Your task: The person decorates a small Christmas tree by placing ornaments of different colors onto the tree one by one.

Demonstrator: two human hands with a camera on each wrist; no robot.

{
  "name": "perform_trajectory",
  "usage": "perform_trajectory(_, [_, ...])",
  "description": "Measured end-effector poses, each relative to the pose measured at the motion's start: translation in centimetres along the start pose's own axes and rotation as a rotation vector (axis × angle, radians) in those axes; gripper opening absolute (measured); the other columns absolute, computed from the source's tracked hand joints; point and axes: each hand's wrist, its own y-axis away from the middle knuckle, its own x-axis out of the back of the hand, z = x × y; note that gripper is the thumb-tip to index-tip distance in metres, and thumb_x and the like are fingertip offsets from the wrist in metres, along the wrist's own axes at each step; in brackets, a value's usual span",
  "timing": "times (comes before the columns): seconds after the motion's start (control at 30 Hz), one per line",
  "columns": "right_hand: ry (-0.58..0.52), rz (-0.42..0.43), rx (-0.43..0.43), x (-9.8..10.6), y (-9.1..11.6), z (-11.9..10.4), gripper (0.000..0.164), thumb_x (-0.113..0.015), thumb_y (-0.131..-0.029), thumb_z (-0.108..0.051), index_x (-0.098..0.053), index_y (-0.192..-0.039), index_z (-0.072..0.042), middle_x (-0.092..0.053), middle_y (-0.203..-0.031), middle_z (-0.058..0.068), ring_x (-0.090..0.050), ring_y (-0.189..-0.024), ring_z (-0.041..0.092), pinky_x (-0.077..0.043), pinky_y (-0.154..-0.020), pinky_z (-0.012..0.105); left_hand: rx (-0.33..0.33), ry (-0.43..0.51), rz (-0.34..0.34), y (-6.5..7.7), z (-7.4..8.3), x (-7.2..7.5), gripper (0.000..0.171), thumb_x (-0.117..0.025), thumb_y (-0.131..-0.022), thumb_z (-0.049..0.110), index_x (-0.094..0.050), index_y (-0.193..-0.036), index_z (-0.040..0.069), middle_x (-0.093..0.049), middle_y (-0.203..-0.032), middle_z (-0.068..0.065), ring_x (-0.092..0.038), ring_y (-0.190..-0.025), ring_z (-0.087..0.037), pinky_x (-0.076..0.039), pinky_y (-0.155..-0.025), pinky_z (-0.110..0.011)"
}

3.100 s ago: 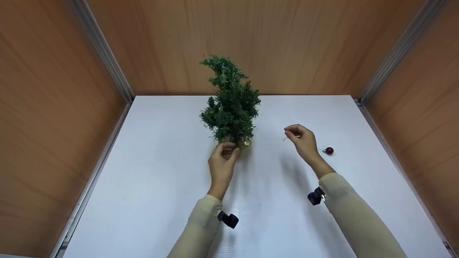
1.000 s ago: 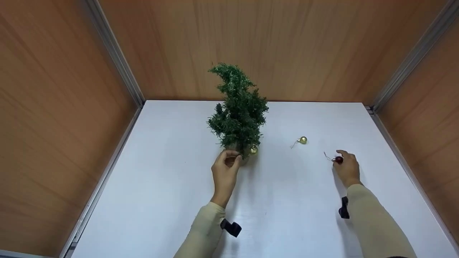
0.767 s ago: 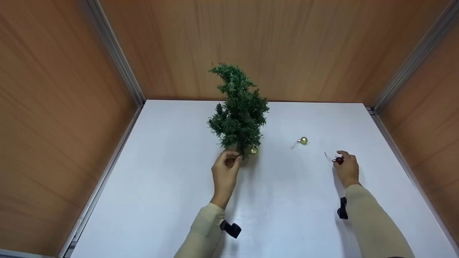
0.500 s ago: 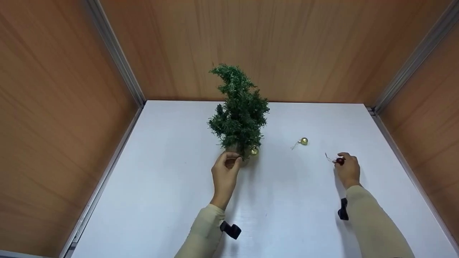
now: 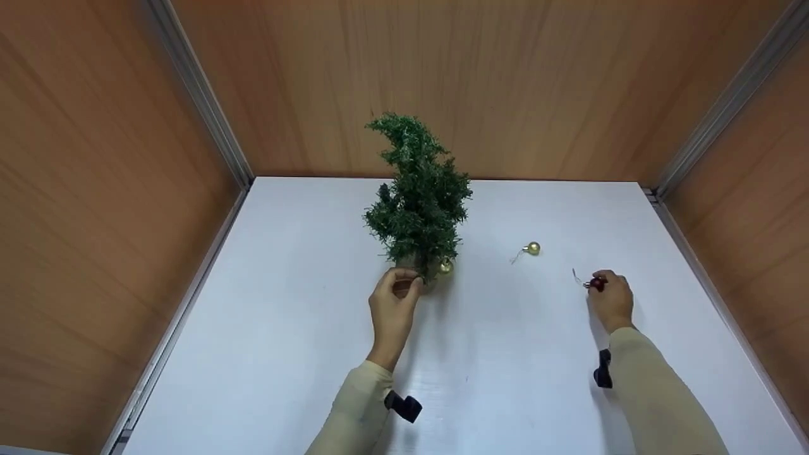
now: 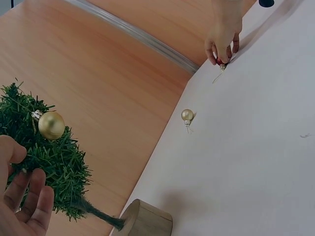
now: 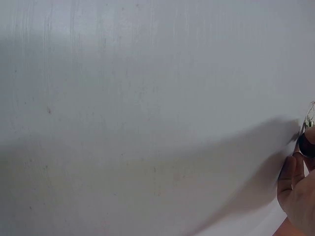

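Observation:
A small green artificial Christmas tree (image 5: 420, 196) stands at the back middle on a round wooden base (image 6: 147, 221). My left hand (image 5: 393, 309) is at its lower front and pinches a branch between thumb and fingers. Close to those fingers hangs a gold bauble (image 6: 51, 125) on the tree. Far to the right, my right hand (image 5: 612, 300) holds a dark red bauble (image 5: 596, 284) in its fingers, low over the table, its string loop pointing left. In the right wrist view, only part of that hand and bauble shows at the edge.
A second gold bauble (image 5: 533, 248) with a string lies on the white table (image 5: 284, 328), between the tree and my right hand. Wooden panels (image 5: 518, 82) with metal corner strips enclose the table at the back and both sides.
From three seconds ago, my right hand has left the gold bauble's spot, where a string showed at its fingertips, and moved right to take the red bauble. My left hand stays at the tree.

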Motion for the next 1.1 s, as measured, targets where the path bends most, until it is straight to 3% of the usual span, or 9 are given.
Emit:
perform_trajectory(0.27, [-0.015, 0.028, 0.012, 0.0, 0.0, 0.1, 0.03, -0.057, -0.091, 0.003, -0.057, -0.12, 0.009, -0.052, -0.113, 0.033, -0.053, -0.107, 0.048, -0.043, -0.095, 0.055, -0.002, 0.015, 0.001, 0.1, 0.0, 0.0, 0.007, -0.07, -0.092, 0.014, -0.067, -0.098, 0.012, -0.068, -0.097, -0.001, -0.065, -0.088, -0.013, -0.055, -0.078, -0.034])
perform_trajectory(0.5, [-0.046, 0.023, -0.028, 0.1, -0.1, 0.1, 0.03, -0.057, -0.092, 0.0, -0.059, -0.121, 0.007, -0.053, -0.114, 0.031, -0.054, -0.105, 0.044, -0.045, -0.091, 0.051, -0.009, 0.02, 0.003, 0.0, 0.1, 0.0, 0.006, -0.07, -0.092, 0.014, -0.068, -0.098, 0.012, -0.068, -0.097, 0.0, -0.065, -0.088, -0.013, -0.055, -0.078, -0.033])
perform_trajectory(0.83, [-0.081, 0.009, -0.048, 0.4, -0.2, -0.1, 0.031, -0.061, -0.094, -0.004, -0.058, -0.123, 0.006, -0.055, -0.115, 0.028, -0.054, -0.105, 0.039, -0.042, -0.08, 0.035, -0.017, 0.018, 0.017, -0.2, 0.1, 0.0, 0.007, -0.071, -0.091, 0.013, -0.068, -0.097, 0.011, -0.068, -0.096, 0.0, -0.065, -0.087, -0.013, -0.055, -0.075, -0.03])
perform_trajectory(1.1, [-0.127, 0.004, -0.091, 0.9, 0.4, -0.4, 0.033, -0.059, -0.097, -0.01, -0.057, -0.128, 0.003, -0.056, -0.118, 0.023, -0.056, -0.102, 0.03, -0.039, -0.066, 0.012, 0.004, 0.001, 0.005, -0.3, 0.2, -0.2, 0.009, -0.071, -0.091, 0.012, -0.068, -0.098, 0.009, -0.067, -0.096, -0.001, -0.065, -0.086, -0.012, -0.055, -0.074, -0.027])
